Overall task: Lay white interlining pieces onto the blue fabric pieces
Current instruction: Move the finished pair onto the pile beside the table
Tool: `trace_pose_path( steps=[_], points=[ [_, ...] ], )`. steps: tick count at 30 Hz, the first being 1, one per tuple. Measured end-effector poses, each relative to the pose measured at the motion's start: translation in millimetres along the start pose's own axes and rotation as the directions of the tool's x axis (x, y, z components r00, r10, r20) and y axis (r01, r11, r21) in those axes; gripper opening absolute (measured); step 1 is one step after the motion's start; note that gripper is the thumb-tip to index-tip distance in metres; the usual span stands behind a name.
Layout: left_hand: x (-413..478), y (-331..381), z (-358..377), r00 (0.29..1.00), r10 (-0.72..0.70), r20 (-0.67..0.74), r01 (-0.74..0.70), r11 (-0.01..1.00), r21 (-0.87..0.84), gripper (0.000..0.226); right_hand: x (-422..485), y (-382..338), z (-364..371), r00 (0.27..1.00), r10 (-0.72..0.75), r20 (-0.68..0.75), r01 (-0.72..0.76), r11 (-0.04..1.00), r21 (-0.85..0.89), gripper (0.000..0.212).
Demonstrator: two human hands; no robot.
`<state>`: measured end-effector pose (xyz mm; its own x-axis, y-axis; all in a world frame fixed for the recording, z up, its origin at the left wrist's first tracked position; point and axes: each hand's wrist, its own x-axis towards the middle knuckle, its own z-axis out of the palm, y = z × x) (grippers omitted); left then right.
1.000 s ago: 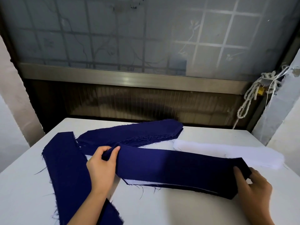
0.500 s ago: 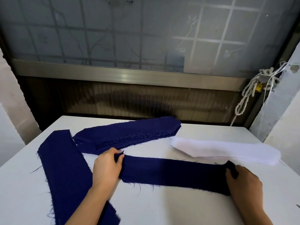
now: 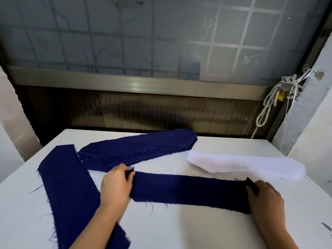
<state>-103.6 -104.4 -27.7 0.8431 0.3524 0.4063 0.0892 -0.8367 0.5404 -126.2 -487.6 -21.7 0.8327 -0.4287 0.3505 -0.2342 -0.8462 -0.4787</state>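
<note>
A long blue fabric piece (image 3: 188, 190) lies flat across the middle of the white table (image 3: 179, 229). My left hand (image 3: 115, 186) pinches its left end between thumb and fingers. My right hand (image 3: 264, 198) grips its right end. A stack of white interlining pieces (image 3: 246, 164) lies just behind it, to the right. A stack of blue pieces (image 3: 138, 149) rests at the back centre. Another long blue strip (image 3: 70, 194) runs down the left side, and my left forearm crosses over its near part.
The table's far edge meets a dark ribbed panel (image 3: 143, 110) under a frosted window. A knotted white rope (image 3: 269, 103) hangs at the back right beside a grey wall (image 3: 309, 108). Loose blue threads lie on the table near the front.
The blue piece was lifted and tilted between my hands; it has come down flat on the table. Both hands lowered with it and still hold its ends.
</note>
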Motion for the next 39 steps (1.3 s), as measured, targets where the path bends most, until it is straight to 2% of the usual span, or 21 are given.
trace_pose_path(
  steps=[6, 10, 15, 17, 19, 22, 24, 29, 32, 36, 39],
  points=[
    [-1, -2, -2, 1.000, 0.015, -0.006, -0.014, 0.984, 0.178, 0.014, 0, -2, 0, 1.000, 0.026, -0.002, -0.026, 0.999, 0.039, 0.012],
    [-1, -5, 1, 0.998, 0.006, -0.057, 0.008, 0.968, 0.250, 0.013, 1, -1, -1, 0.992, 0.116, -0.058, -0.121, 0.988, -0.091, 0.024],
    [-3, -2, 4, 0.999, -0.039, -0.036, 0.049, 0.932, 0.359, 0.038, -1, -3, -5, 0.986, 0.164, -0.004, -0.161, 0.959, -0.232, 0.044],
    [-3, 1, 4, 0.999, -0.050, 0.016, 0.040, 0.915, 0.402, 0.045, -1, -5, -5, 0.991, 0.134, 0.024, -0.124, 0.962, -0.245, 0.044],
    [-2, 1, 4, 0.997, -0.065, 0.050, 0.038, 0.909, 0.414, 0.050, -1, -5, -4, 0.996, 0.074, 0.046, -0.065, 0.983, -0.172, 0.037],
    [-1, 0, 3, 0.997, -0.031, 0.067, 0.009, 0.953, 0.302, 0.038, 0, -6, -5, 0.994, 0.029, 0.101, -0.032, 0.999, 0.027, 0.029],
    [-2, 1, 3, 0.994, -0.031, 0.105, 0.005, 0.972, 0.235, 0.026, 0, -6, -6, 0.993, 0.003, 0.120, -0.012, 0.997, 0.078, 0.028],
    [-1, 4, -12, 0.960, -0.072, 0.270, -0.003, 0.964, 0.268, 0.020, -3, -10, -11, 0.987, -0.046, 0.154, 0.044, 0.999, 0.011, 0.015],
    [2, -3, -26, 0.951, -0.058, 0.302, 0.022, 0.992, 0.122, 0.021, -3, -17, -16, 0.977, -0.069, 0.203, 0.078, 0.996, -0.037, 0.014],
    [16, -27, -56, 0.970, -0.113, 0.213, 0.146, 0.978, -0.150, 0.012, -10, -37, -25, 0.975, -0.051, 0.215, 0.030, 0.994, 0.101, 0.010],
    [33, -52, -79, 0.985, -0.162, 0.057, 0.171, 0.958, -0.230, 0.024, -29, -65, -33, 0.968, -0.045, 0.247, -0.023, 0.964, 0.266, 0.016]
  ],
)
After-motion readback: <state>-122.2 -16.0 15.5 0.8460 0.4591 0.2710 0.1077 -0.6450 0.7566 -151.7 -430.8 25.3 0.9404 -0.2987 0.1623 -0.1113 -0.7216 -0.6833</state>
